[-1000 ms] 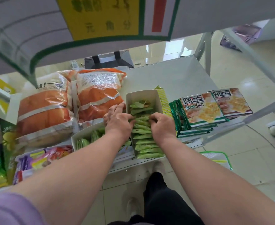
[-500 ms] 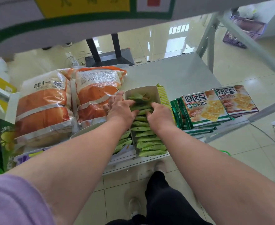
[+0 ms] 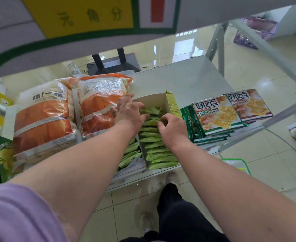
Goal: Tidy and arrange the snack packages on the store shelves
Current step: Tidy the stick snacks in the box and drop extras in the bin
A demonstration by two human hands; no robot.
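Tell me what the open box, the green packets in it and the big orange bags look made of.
Open box: likely matte white cardboard, with flat folded walls. Green packets: seemingly thin plastic film with a soft sheen. Big orange bags: glossy plastic film, crinkled, with bright glare.

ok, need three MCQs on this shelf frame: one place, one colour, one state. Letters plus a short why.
1. Where are the cracker packs relative to the open carton?
A. To its right
B. Inside it
C. Behind it

2. What colour are the small packets in the carton?
A. Red
B. Light green
C. Blue

3. What is the right hand doing?
A. Hanging off the shelf
B. Lifting an orange bag
C. Pinching the packets with curled fingers

Key: 1 A, they lie stacked right of it. 2 B, the row is green. 3 C, its fingers curl into the row opposite the left hand.
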